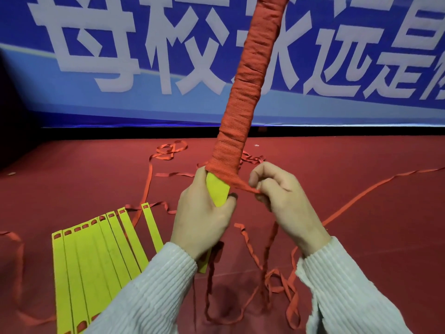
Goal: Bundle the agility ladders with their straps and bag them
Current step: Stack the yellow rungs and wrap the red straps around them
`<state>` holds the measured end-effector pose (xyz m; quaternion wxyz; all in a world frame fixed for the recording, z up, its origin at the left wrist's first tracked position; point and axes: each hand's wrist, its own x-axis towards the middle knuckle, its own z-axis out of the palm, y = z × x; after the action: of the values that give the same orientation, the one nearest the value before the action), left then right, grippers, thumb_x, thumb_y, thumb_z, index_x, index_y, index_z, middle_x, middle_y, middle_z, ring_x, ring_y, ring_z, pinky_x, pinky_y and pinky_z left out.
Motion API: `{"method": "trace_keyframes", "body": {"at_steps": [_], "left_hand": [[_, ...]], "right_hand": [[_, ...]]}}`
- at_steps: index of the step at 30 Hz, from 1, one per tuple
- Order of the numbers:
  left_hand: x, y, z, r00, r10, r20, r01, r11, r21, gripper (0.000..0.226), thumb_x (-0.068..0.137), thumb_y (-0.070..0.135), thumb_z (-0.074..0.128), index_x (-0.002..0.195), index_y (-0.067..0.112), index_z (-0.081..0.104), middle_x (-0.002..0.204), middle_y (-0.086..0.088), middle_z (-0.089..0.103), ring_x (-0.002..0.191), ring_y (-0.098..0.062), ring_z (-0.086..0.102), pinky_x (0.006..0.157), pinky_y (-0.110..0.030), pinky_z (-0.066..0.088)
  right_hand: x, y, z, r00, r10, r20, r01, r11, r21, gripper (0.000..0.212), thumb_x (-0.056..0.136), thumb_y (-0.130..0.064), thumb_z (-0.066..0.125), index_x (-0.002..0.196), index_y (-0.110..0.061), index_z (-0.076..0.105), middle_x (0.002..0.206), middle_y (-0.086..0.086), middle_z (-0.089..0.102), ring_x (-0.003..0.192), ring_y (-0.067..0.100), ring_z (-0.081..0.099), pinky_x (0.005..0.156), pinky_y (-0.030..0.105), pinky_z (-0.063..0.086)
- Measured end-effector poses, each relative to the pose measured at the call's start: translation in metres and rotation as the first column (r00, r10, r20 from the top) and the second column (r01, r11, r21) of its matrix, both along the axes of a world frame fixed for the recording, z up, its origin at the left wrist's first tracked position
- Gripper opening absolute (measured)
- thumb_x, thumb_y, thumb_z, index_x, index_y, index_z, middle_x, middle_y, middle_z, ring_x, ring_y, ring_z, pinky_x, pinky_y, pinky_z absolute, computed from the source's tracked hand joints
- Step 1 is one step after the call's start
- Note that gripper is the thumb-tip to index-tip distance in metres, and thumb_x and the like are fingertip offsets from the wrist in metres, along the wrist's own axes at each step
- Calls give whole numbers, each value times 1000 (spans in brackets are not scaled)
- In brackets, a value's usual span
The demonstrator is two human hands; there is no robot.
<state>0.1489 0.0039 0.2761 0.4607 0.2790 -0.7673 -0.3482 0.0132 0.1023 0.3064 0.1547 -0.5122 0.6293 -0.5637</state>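
Held up through the middle of the frame, tilted toward the upper right: a bundle of yellow rungs [243, 92] wound almost end to end in red strap, coil over coil, woven texture plain to see, only a yellow stub bare at the lower end. Gripped round that stub by the left hand [202, 213], fingers curled close about it. Pinched between thumb and fingertips of the right hand [284, 198], just right of centre, the free red strap [240, 184] running taut off the lowest coil. Hanging below both hands, more red strap in loose tangled loops. Lying flat at lower left, a second agility ladder [96, 261], its yellow slats fanned side by side with red strap threaded through slots at their ends. Spread over the red floor [361, 237], further red strap trailing to the right edge and curling in the middle distance. Across the top, a blue banner [120, 44] with large white characters. At the bottom, pale ribbed sleeves [154, 295]
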Motion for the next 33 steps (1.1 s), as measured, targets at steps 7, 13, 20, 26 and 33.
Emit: {"method": "trace_keyframes", "body": {"at_steps": [7,13,20,26,33], "left_hand": [[8,8,5,987,-127,-100,140,979,145,61,81,21,82,123,38,42,84,12,69,73,-15,67,75,-41,56],[15,19,13,896,-357,-264,423,868,261,66,82,5,85,114,32,34,67,0,60,55,-23,53,56,-41,49],[21,35,22,653,-586,-480,757,517,399,54,72,24,83,122,19,64,96,-5,70,78,-18,65,69,-31,54],[28,54,26,591,-691,-417,767,322,555,45,87,13,79,128,14,63,107,-12,72,93,-27,73,79,-46,64],[19,59,10,875,-398,-276,484,744,461,25,94,1,70,112,14,59,76,-8,61,67,-24,59,60,-38,53]], "right_hand": [[5,2,1,978,97,183,-76,990,-116,16,89,-15,76,82,-12,63,59,-4,51,48,5,38,47,14,30],[3,12,4,733,258,629,-185,966,-181,14,80,-19,72,71,-24,63,69,-3,54,53,8,37,41,17,25],[0,24,7,801,322,505,-231,944,-236,41,81,-31,82,117,-19,68,84,19,53,45,4,31,38,17,22],[20,42,14,855,221,469,-138,969,-204,45,78,-12,82,116,-4,60,76,0,71,48,8,56,37,18,37],[3,49,10,978,-37,206,53,996,-73,49,75,-17,87,119,-24,65,101,-1,67,58,-3,51,51,9,38]]}}
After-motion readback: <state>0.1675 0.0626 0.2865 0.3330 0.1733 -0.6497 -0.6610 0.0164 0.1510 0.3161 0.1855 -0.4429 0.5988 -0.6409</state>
